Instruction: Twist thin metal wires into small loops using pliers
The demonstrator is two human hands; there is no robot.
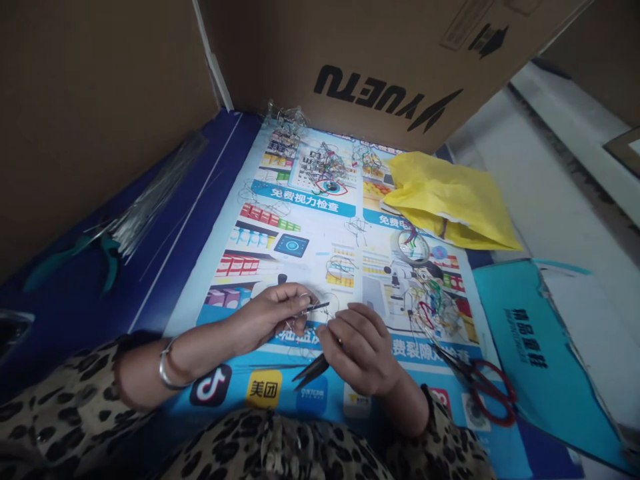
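My left hand point(285, 310) is closed, its thumb and finger pinching a short, thin dark piece point(318, 307) with fine wire looped around it. My right hand point(361, 347) is wrapped around a pair of needle-nose pliers point(314, 369); their dark, slightly parted jaws point down and left, and the handles are hidden in the palm. Its bent fingers come close to the end of the dark piece; whether they also hold wire, I cannot tell. Beneath both hands lies a printed poster sheet point(320, 230), with thin wires across it.
Red-handled scissors point(493, 393) lie right, beside a teal card point(530, 353). A yellow bag point(450, 193), tape roll point(413, 246) and tangled wires point(327, 163) are farther back. Left are a wire bundle point(150, 200) and teal-handled pliers point(109, 263). Cardboard point(370, 60) stands behind.
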